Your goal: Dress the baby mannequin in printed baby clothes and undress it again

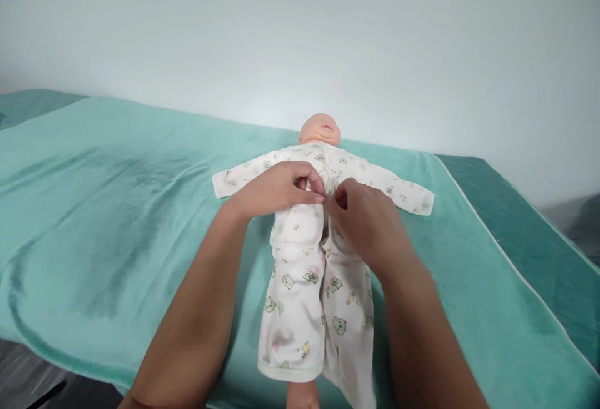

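A baby doll (pixel 320 130) lies on its back, head away from me, its arms spread in long sleeves. It wears a white baby shirt (pixel 398 193) and white trousers (pixel 295 309), both printed with small green bears. One doll foot pokes out of the left trouser leg; the other leg's end shows no foot. My left hand (pixel 290 187) pinches the shirt's front edge at the middle of the chest, thumb and forefinger together. Close beside it, my right hand (pixel 360 209) is closed on the same front edge. Whatever fastener lies between the fingertips is hidden.
A light green blanket (pixel 117 227) covers the bed, with folds on the left. Darker green bedding (pixel 525 227) shows at the right. A white wall (pixel 300 34) rises behind the doll's head. Grey floor (pixel 28 378) is visible at the lower left.
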`<state>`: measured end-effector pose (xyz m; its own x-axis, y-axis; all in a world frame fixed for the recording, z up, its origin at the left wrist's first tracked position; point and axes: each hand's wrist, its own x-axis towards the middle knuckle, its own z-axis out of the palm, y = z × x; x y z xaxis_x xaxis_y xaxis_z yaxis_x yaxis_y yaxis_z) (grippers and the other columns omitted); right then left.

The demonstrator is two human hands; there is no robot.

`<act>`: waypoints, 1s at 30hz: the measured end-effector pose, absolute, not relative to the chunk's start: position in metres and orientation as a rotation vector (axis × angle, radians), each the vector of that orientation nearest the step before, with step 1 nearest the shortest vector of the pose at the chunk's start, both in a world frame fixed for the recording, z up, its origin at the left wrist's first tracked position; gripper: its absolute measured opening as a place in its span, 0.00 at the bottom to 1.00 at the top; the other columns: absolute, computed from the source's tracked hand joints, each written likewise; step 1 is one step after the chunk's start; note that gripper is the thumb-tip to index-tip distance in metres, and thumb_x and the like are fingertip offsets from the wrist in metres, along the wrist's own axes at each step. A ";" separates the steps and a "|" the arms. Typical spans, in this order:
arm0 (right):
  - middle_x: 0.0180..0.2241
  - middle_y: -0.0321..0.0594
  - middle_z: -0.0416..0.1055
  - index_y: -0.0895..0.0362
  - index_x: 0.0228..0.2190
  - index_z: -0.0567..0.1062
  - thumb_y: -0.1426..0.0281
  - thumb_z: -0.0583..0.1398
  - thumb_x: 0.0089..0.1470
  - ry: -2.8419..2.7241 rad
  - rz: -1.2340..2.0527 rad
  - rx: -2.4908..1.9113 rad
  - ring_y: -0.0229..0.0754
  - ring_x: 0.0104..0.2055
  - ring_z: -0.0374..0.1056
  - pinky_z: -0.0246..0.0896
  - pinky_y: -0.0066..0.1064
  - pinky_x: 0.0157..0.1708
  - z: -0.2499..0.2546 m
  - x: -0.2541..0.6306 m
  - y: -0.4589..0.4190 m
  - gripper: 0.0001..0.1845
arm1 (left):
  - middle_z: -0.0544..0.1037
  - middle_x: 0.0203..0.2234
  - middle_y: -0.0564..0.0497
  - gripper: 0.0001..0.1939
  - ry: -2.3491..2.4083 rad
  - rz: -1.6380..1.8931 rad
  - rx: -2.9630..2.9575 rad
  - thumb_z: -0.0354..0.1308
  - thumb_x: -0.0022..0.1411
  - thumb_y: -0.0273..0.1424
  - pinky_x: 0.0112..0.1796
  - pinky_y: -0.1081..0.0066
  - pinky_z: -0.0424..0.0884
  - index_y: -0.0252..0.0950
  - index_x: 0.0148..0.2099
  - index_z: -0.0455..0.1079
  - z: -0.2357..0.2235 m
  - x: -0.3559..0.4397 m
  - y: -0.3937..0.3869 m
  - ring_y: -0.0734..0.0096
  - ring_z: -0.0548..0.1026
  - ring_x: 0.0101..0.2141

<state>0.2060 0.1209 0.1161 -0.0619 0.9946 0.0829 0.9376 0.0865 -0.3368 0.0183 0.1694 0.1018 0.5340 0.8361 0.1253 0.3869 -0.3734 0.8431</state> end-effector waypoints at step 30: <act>0.25 0.32 0.64 0.54 0.31 0.74 0.59 0.66 0.55 -1.540 1.037 -1.206 0.33 0.24 0.57 0.55 0.27 0.23 0.096 0.227 0.116 0.12 | 0.75 0.27 0.50 0.06 0.860 0.874 1.687 0.64 0.59 0.35 0.30 0.70 0.67 0.38 0.33 0.74 0.105 0.028 0.159 0.71 0.72 0.28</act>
